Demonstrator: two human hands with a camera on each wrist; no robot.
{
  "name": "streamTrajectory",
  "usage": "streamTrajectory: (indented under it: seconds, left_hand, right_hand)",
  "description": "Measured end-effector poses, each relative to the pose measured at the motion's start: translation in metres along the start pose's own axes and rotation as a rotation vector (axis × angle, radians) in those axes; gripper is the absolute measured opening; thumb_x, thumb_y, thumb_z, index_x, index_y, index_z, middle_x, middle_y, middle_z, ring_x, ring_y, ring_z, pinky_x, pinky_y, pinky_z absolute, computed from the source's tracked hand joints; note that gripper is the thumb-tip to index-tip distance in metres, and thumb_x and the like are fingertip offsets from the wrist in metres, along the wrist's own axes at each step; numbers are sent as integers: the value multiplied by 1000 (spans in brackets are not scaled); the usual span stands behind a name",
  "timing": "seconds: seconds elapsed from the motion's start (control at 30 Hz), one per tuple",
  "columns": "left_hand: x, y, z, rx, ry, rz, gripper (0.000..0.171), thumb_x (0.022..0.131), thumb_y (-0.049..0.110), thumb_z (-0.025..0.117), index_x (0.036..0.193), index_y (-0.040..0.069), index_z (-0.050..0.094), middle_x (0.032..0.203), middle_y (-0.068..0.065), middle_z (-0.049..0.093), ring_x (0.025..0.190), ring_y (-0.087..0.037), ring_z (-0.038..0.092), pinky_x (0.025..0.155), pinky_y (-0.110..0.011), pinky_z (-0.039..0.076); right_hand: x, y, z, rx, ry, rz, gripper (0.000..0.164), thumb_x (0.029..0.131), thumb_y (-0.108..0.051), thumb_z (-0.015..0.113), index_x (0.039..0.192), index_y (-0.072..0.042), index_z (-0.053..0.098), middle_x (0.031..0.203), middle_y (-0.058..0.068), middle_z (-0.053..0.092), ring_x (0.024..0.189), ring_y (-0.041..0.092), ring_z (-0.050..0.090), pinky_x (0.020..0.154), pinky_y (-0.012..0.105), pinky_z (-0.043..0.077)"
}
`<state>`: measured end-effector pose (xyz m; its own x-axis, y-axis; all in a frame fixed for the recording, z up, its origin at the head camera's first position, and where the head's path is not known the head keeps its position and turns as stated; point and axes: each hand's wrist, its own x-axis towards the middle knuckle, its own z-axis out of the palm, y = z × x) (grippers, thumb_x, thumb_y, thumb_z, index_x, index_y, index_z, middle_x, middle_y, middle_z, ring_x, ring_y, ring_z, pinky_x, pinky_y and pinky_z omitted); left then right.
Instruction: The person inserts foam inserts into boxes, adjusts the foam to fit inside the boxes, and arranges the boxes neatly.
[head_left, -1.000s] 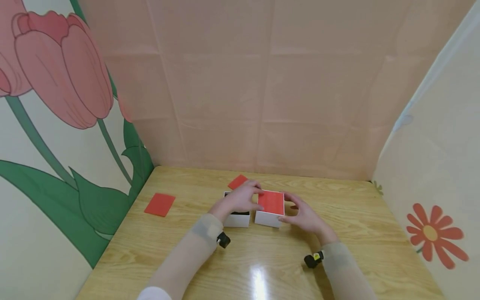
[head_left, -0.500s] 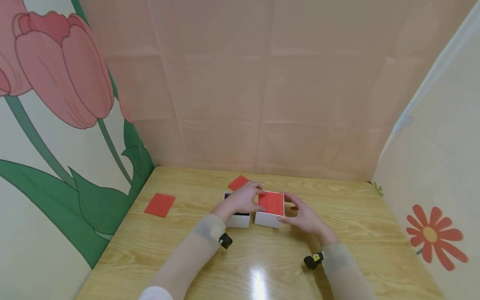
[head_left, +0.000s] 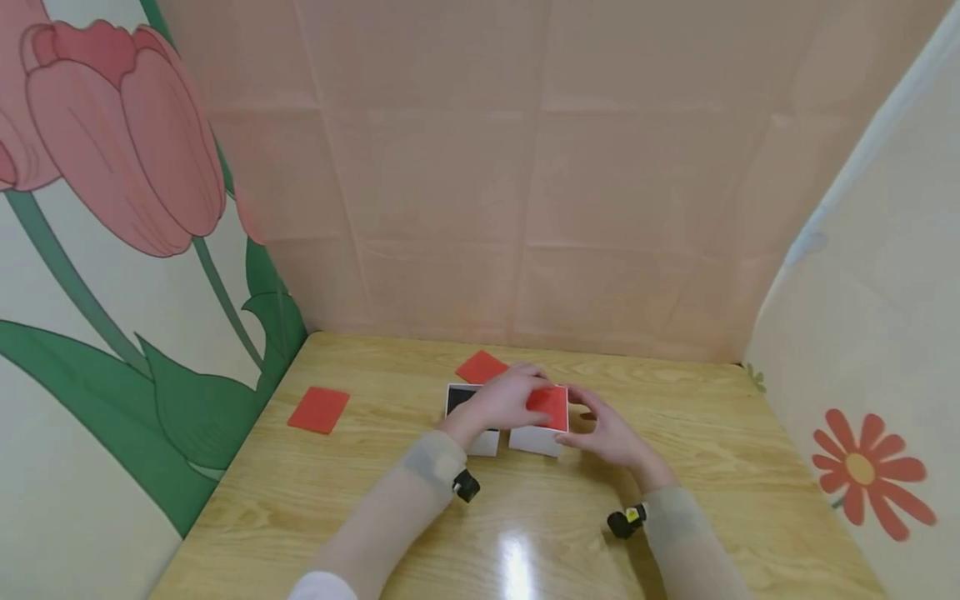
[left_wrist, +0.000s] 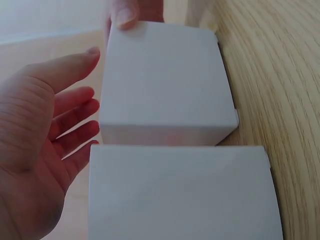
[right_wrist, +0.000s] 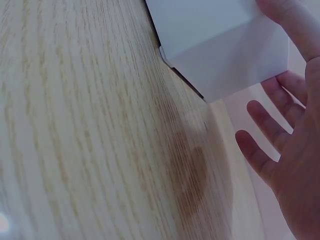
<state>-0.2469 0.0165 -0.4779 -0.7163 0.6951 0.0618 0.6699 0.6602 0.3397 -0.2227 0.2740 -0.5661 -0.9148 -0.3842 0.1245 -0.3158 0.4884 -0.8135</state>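
A white box [head_left: 533, 441] with a red square card [head_left: 553, 407] filling its top stands on the wooden table. My right hand [head_left: 611, 433] holds this box at its right side, thumb on the front edge and fingers toward the back. My left hand [head_left: 507, 400] is over the red card, its fingers extended and slightly bent; in the left wrist view, the fingertips [left_wrist: 92, 51] hover along the box's upper edge. Close on the left is a second white box [head_left: 482, 443] with a black inside [head_left: 460, 399], partly covered by my left hand and wrist.
One red square card [head_left: 319, 410] lies on the table's left part, and another red card [head_left: 480, 367] lies behind the boxes. Printed fabric walls [head_left: 525, 208] enclose the wooden table [head_left: 675, 392] at the back and both sides.
My left hand has moved right, farther over the red card on the right box, uncovering more of the left box's black inside. My right hand and both boxes have stayed put.
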Motion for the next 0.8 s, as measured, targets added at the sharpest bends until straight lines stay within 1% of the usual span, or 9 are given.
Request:
streamTrajectory:
  seconds: [0.07, 0.2, 0.3, 0.37, 0.43, 0.53, 0.8]
  left_hand:
    - [3, 2, 2, 4, 4, 9, 61, 97, 46, 80, 148, 17, 66, 150, 4, 58, 140, -16, 50, 112, -29, 46]
    - [10, 5, 9, 28, 11, 21, 61, 96, 48, 80, 148, 19, 67, 148, 5, 59, 134, -15, 53, 103, -25, 51]
    - [14, 6, 14, 47, 21, 35, 61, 96, 47, 80, 148, 20, 67, 147, 3, 59, 132, -16, 54, 100, -25, 52]
    - [15, 6, 15, 54, 26, 41, 61, 96, 48, 80, 148, 20, 67, 147, 3, 59, 131, -16, 54, 100, -26, 51]
    - [16, 6, 17, 47, 28, 42, 61, 95, 48, 81, 148, 20, 67, 146, 4, 59, 131, -15, 54, 100, -25, 51]
    - [16, 6, 17, 25, 28, 39, 61, 95, 49, 81, 147, 21, 68, 145, 5, 59, 127, -13, 53, 95, -23, 52]
    - [14, 8, 14, 0, 25, 35, 61, 94, 48, 82, 147, 20, 68, 142, 5, 59, 123, -13, 53, 88, -21, 52]
  right_hand:
    - [0, 1, -1, 3, 0, 4, 96, 85, -49, 91, 163, -20, 42, 157, 6, 51, 144, 37, 47, 114, 62, 44]
    - [0, 2, -1, 3, -3, 15, 97, 85, -50, 91, 163, -22, 41, 156, 6, 51, 144, 38, 47, 114, 62, 44]
    - [0, 3, -1, -4, -2, 19, 98, 85, -50, 90, 164, -21, 40, 157, 7, 51, 144, 39, 48, 114, 62, 44]
    - [0, 3, 0, -7, 0, 17, 99, 85, -50, 90, 165, -20, 40, 157, 8, 51, 144, 39, 48, 114, 63, 43]
    - [0, 2, 0, -9, 1, 9, 99, 86, -48, 90, 165, -18, 39, 157, 10, 51, 143, 41, 48, 114, 64, 43]
    - [0, 2, 0, -4, 1, 6, 98, 87, -47, 90, 165, -19, 39, 157, 10, 50, 144, 42, 48, 114, 65, 43]
    - [1, 4, 0, -7, 1, 5, 97, 86, -48, 90, 164, -22, 40, 156, 5, 51, 144, 37, 48, 115, 61, 43]
